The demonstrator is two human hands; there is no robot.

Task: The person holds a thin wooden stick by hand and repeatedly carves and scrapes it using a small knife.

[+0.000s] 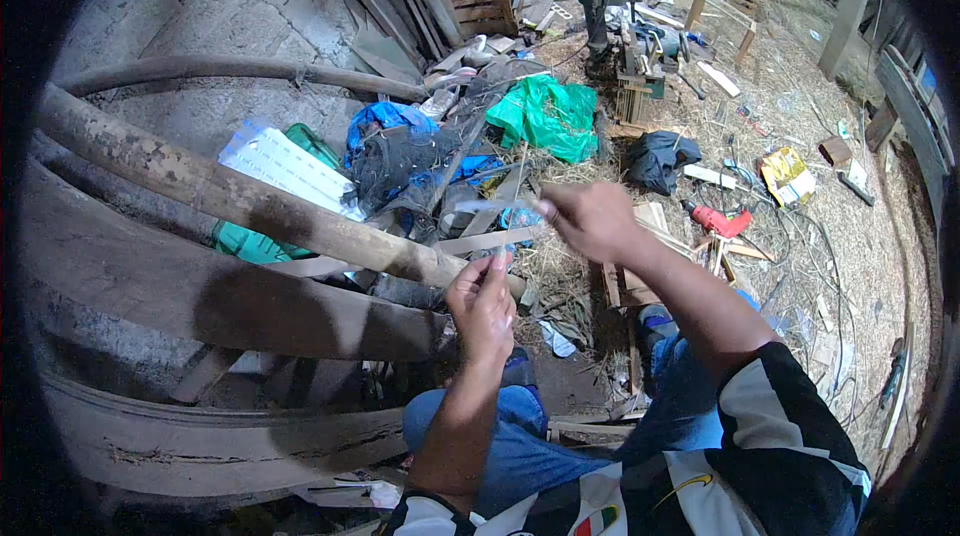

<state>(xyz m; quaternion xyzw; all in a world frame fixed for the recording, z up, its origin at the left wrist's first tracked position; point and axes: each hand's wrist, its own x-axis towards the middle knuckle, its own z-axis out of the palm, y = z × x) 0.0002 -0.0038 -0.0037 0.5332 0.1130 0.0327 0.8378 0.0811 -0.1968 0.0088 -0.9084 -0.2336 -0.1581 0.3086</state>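
Note:
My left hand (484, 308) pinches the lower end of a thin wooden stick (516, 186), which points up and away from me. My right hand (598, 222) is closed on a knife, its handle covered by the fingers. The pale knife blade (490, 205), smeared by motion, points left and crosses close to the stick above my left fingertips. Whether blade and stick touch, I cannot tell.
Curved wooden beams (230, 194) lie at the left. Ahead are a green plastic bag (548, 118) and a black bag (662, 158). A red power drill (718, 220) with cables and a yellow packet (787, 176) rest on the shavings-covered floor at right.

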